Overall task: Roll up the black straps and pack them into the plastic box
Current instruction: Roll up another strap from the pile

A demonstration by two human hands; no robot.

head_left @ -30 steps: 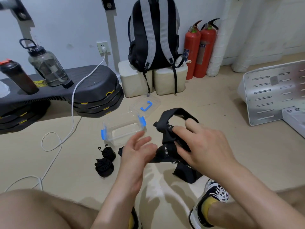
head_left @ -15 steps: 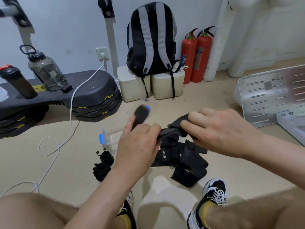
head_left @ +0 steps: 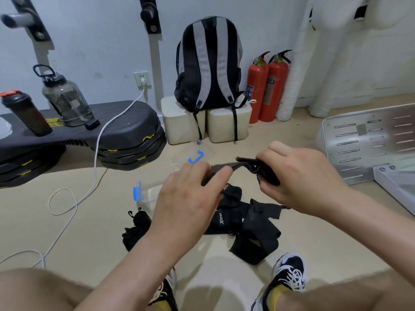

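Head view, looking down past your knees at a beige floor [head_left: 98,221]. A dark step platform [head_left: 125,122] sits far left, and a grey-and-black backpack [head_left: 208,63] leans against the far wall.

Your two hands are raised above the floor, a little apart. Your right hand [head_left: 298,176] is curled round the bunched end of a black strap [head_left: 226,168]. Your left hand [head_left: 190,198] pinches the same strap between thumb and fingers, so a short length runs taut between them.

Below your hands, near your feet, a heap of loose straps [head_left: 253,227] lies crumpled on the floor. The clear plastic box [head_left: 152,182], with blue clips, stands open just beyond your left hand, and its lid [head_left: 195,153] lies just behind it. Two small rolled straps [head_left: 137,225] rest on the floor beside the box, to its near left.

The strap looks light, soft and floppy, and a roll would probably spring loose. I judge it best to pinch one flat end firmly, keep tension with the other hand, and wind tightly.
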